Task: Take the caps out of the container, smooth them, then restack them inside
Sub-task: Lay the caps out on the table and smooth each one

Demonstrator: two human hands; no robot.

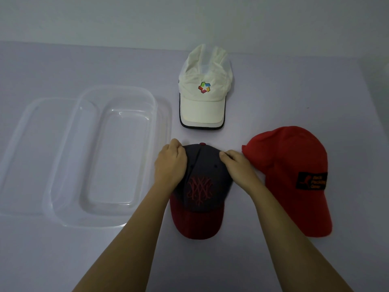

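Note:
A dark navy cap [201, 194] with a maroon brim and red embroidered logo lies on the table in front of me. My left hand [170, 163] grips the left side of its crown, and my right hand [237, 165] pinches the right side. A white cap [205, 89] with a coloured logo lies flat beyond it, brim toward me. A red cap [292, 178] with a black patch lies to the right, its crown close to my right hand. The clear plastic container [109, 152] stands at the left with nothing inside.
A clear lid [31, 148] lies under the container and sticks out to its left. The pale table surface [294, 81] runs back to a wall along the far edge.

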